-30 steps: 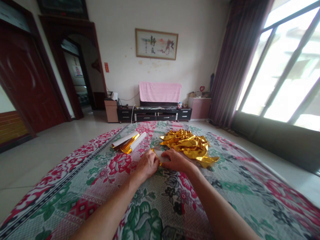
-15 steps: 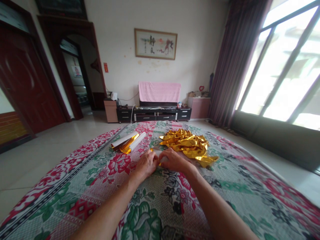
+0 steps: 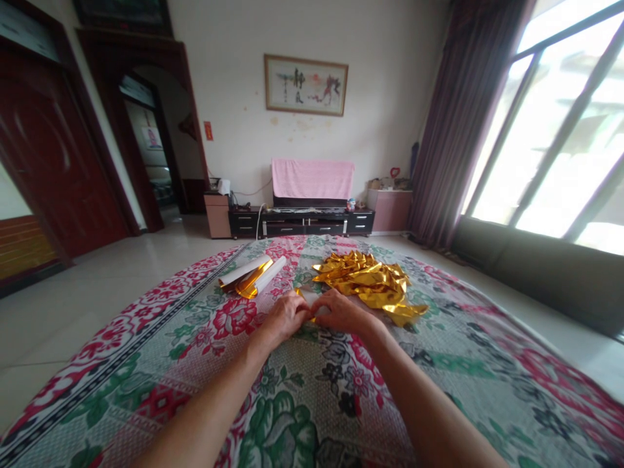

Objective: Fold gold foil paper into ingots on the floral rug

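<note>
My left hand [image 3: 287, 314] and my right hand [image 3: 341, 312] meet close together over the patterned cloth, fingertips pinched on a sheet of gold foil paper [image 3: 308, 296]. Its pale back faces up between the hands, and a bit of gold shows at its edges. My fingers hide most of the sheet, so its folds cannot be made out. Just beyond my right hand lies a heap of folded gold foil pieces [image 3: 365, 276]. To the left, past my left hand, rests a loosely curled stack of gold foil sheets [image 3: 253, 274] with white backs.
A floral cloth [image 3: 195, 377] in red, green and grey covers the round surface before me. Further off stands a low black TV cabinet [image 3: 312, 224], with a pink cloth [image 3: 312, 179] draped above it. A purple curtain [image 3: 453, 130] hangs by the window at right.
My hands keep their pinch on the foil paper with barely any shift. The whole view has moved very slightly; the heap and the curled sheets lie as before.
</note>
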The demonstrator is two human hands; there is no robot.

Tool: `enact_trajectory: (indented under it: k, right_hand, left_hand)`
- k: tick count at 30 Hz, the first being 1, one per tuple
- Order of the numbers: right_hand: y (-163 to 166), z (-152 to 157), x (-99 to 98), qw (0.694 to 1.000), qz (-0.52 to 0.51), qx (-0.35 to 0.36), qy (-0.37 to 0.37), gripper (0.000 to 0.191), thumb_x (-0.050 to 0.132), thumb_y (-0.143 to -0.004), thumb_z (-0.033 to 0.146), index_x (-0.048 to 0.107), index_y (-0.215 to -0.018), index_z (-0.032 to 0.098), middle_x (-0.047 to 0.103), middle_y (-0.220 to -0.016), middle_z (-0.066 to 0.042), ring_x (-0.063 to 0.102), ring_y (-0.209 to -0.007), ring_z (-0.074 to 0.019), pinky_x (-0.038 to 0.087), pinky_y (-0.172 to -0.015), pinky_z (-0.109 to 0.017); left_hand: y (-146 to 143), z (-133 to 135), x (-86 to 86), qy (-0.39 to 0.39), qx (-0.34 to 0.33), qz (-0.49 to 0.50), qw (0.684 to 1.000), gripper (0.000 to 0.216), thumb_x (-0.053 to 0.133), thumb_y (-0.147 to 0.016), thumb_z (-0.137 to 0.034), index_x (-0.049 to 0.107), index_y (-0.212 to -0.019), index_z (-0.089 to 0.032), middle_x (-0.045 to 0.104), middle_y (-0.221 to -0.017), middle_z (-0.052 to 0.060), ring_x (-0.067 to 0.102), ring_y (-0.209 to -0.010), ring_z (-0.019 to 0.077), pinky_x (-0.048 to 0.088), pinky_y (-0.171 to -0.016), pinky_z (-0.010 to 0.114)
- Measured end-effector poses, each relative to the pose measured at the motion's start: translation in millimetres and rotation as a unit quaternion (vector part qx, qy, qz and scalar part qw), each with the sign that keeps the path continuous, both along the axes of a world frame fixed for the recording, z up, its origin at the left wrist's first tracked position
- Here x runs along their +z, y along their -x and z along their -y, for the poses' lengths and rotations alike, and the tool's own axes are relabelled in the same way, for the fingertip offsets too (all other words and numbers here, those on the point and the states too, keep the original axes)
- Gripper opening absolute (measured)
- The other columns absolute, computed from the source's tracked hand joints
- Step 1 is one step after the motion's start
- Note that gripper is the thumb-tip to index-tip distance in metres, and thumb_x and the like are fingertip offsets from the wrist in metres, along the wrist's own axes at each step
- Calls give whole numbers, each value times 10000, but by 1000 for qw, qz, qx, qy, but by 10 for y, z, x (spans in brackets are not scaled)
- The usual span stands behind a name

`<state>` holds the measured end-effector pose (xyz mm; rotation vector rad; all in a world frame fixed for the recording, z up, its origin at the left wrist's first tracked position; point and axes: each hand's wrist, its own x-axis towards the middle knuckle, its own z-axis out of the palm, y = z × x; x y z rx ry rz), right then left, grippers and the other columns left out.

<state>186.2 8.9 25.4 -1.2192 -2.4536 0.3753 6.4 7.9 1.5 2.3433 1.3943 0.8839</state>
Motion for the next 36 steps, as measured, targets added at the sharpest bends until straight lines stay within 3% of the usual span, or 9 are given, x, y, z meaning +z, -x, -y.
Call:
enact_trajectory:
  k: [7, 23, 31, 36]
  right_hand:
    - [16, 60, 89, 1000, 4, -8, 11, 259, 559, -678, 208, 706, -891, 230, 641, -924, -33, 531, -926, -187, 388, -855, -287]
    - [15, 53, 62, 1000, 5, -3, -3, 250, 552, -683, 201, 707, -878, 213, 654, -890, -22, 531, -914, -173, 378, -865, -272]
    - [43, 95, 109, 1000, 24, -5, -11, 234, 533, -737, 268, 703, -887, 210, 654, -889, -36, 525, -932, -182, 386, -867, -286]
    - [43, 94, 94, 1000, 19, -12, -12, 251, 528, -712, 204, 703, -891, 219, 655, -920, -30, 527, -944, -179, 384, -876, -274]
  left_hand:
    - [64, -60, -2, 9, -42, -6, 999, 182, 515, -739, -177, 694, -761, -203, 604, -792, 26, 559, -797, 142, 442, -753, 239]
    - [102, -47, -24, 5, -50, -1, 999, 313, 414, -718, -76, 694, -787, -196, 616, -864, 40, 571, -835, 133, 457, -797, 245]
    - [-17, 88, 40, -18, 30, -21, 999, 146, 571, -703, -289, 647, -748, -173, 576, -794, 37, 565, -737, 146, 463, -678, 244]
    - [-19, 52, 10, -10, 12, -17, 1000, 112, 551, -698, -203, 646, -746, -165, 583, -779, 41, 571, -746, 149, 460, -690, 244]
